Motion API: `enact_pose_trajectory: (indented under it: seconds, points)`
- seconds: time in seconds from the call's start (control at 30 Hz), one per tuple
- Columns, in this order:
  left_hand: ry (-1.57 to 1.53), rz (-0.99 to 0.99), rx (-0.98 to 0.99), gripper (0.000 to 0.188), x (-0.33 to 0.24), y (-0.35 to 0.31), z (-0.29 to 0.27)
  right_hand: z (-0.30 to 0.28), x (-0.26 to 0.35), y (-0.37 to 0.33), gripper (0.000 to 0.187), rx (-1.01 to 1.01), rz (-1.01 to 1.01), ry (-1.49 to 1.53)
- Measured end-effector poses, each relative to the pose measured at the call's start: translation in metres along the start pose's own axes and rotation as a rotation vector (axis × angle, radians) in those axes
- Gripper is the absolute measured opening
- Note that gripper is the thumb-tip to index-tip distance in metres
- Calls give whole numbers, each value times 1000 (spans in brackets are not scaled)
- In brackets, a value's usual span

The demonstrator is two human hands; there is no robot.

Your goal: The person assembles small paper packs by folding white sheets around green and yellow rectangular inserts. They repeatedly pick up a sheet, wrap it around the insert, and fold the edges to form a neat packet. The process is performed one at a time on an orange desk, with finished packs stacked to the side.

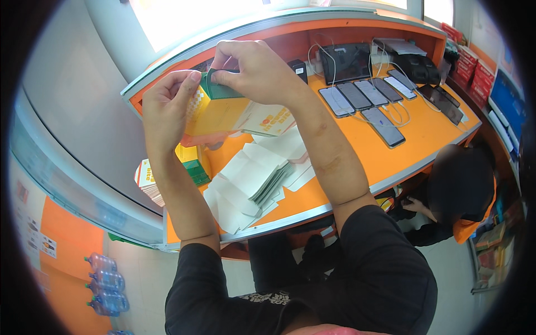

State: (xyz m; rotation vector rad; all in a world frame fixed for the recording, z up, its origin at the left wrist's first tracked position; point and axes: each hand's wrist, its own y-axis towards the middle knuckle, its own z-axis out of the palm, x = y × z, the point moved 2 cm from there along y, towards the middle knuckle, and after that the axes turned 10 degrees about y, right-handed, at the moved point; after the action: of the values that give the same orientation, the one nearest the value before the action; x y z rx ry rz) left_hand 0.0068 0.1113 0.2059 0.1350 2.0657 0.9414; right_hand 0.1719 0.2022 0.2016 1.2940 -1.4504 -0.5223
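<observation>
Both my hands hold up a yellow, green and white printed carton (220, 118) above the left part of the orange counter. My left hand (170, 106) is closed, its thumb and fingers pinching the carton's upper left edge. With thumb and bent fingers, my right hand (254, 70) grips the green flap (223, 91) at the top. Below lies a fanned stack of flat carton blanks (248, 176), white side up. Another yellow and green carton (194, 166) is partly hidden behind my left forearm. Left of that forearm sits a stack of printed blanks (148, 181).
Several phones (357, 95) with white cables lie on the counter's right side, before a dark tablet-like screen (346, 62). A raised ledge (268, 30) runs along the back. A person in dark clothes (460, 184) is low at the right. Large water bottles (109, 285) line the left wall.
</observation>
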Motion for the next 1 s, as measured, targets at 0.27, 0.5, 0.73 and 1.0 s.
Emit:
enact_pose_trajectory:
  seconds: [0.27,0.5,0.73,1.0]
  points:
    - [-27,-29,-6,28,4,4,-5,8,-6,3,18,-50,-37,66]
    - [-96,16,214,23,9,3,-6,2,-18,1,21,262,217,458]
    - [-9,49,234,20,0,-2,-8,-12,-14,-2,20,321,238,549]
    - [-20,6,211,20,7,1,-10,3,-15,1,16,247,151,303]
